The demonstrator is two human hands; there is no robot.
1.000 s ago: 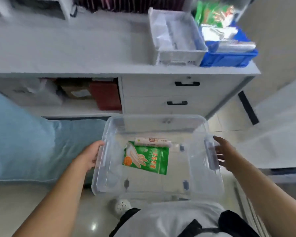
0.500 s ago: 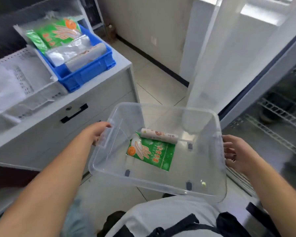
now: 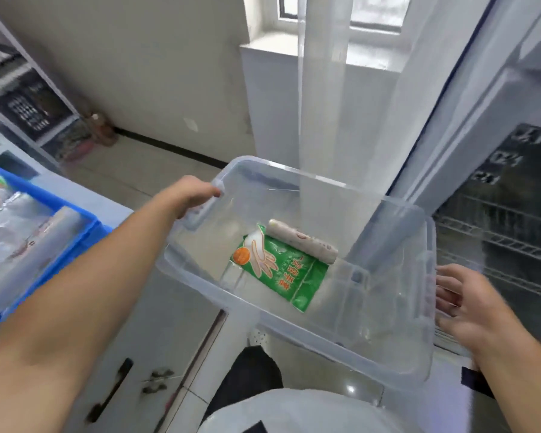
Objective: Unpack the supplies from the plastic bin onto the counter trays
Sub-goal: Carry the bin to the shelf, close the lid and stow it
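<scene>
I carry a clear plastic bin [image 3: 325, 334] in front of my body. My left hand [image 3: 191, 193] grips the handle on its left end. My right hand [image 3: 469, 307] holds the right end, fingers curled under the rim. On the bin's floor lies a green packet of disposable gloves [image 3: 281, 270], and a white roll [image 3: 303, 242] rests along its far edge. At the far left, a blue tray [image 3: 78, 232] on the counter holds clear plastic packs and another green packet.
The grey counter with a drawer handle [image 3: 110, 392] runs along my left. A glass-door fridge with wire shelves [image 3: 500, 245] stands at the right. A white sheer curtain [image 3: 341, 104] hangs ahead, with a window behind it. Tiled floor lies below the bin.
I have turned right with the bin; the counter and blue tray slid to the left edge, and the fridge and curtain came into view. Both hands kept their hold on the bin.
</scene>
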